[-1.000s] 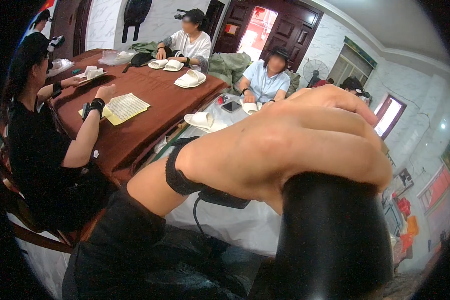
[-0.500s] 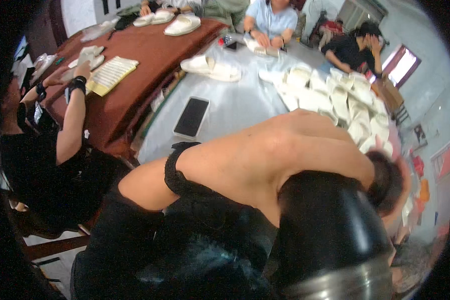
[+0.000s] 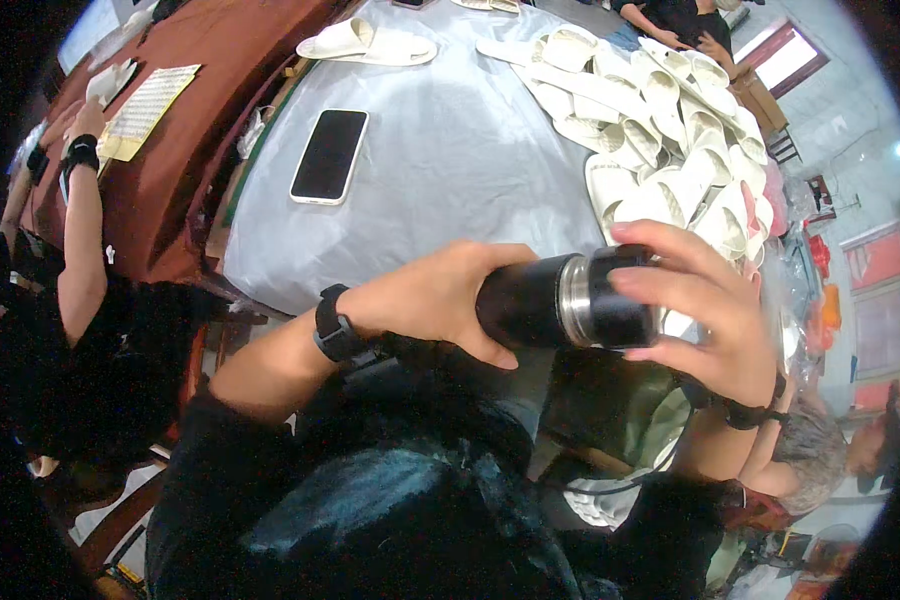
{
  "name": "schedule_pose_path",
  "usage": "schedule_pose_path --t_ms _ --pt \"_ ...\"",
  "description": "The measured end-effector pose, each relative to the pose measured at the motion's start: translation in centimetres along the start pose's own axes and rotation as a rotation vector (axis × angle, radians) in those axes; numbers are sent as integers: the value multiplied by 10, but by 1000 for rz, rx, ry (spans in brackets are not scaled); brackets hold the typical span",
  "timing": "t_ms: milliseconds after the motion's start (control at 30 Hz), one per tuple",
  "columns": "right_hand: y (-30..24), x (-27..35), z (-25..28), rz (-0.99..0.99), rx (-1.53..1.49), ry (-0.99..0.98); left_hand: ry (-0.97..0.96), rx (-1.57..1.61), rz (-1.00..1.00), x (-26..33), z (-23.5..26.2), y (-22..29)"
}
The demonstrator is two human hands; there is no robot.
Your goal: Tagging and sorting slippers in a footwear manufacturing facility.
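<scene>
In front of my chest, a black vacuum flask [image 3: 518, 305] with a bright metal band lies sideways between my hands. My left hand [image 3: 435, 295] is wrapped round its left end. On the right, the fingers of my right hand [image 3: 705, 310] close round the black cap [image 3: 615, 300] beyond the metal band. The cap sits up against the band; whether its thread is engaged cannot be told. Past my left hand, a phone [image 3: 328, 158] with a dark screen and white edge lies on the plastic-covered table [image 3: 420, 180].
White slippers [image 3: 660, 130] are heaped at the table's far right; another pair [image 3: 368, 45] lies at the back. To the left, a person's arm [image 3: 85, 220] reaches over a brown table [image 3: 160, 190] bearing a yellow printed sheet [image 3: 150, 112]. Another person [image 3: 680, 25] sits at the far right.
The flask has come down from close to the camera and now lies sideways at chest height. The view has tipped downward. My right hand now shows plainly on the cap.
</scene>
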State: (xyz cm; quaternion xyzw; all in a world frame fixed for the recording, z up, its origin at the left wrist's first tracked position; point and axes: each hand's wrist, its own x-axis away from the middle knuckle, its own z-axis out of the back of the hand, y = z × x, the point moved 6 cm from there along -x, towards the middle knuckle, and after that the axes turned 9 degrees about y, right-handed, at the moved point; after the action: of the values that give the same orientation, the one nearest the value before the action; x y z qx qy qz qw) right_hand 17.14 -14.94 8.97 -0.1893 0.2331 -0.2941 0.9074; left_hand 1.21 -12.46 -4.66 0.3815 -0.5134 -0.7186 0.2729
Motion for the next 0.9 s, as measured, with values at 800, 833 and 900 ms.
schedule_pose_path --t_ms 800,833,900 --pt "-13 8 -67 -210 143 -189 -261 -32 32 37 4 -34" --pt "-27 3 -68 -34 192 -242 -319 72 31 40 3 -33" --pt "-56 -9 -70 129 143 -299 -476 156 17 49 -5 -34"
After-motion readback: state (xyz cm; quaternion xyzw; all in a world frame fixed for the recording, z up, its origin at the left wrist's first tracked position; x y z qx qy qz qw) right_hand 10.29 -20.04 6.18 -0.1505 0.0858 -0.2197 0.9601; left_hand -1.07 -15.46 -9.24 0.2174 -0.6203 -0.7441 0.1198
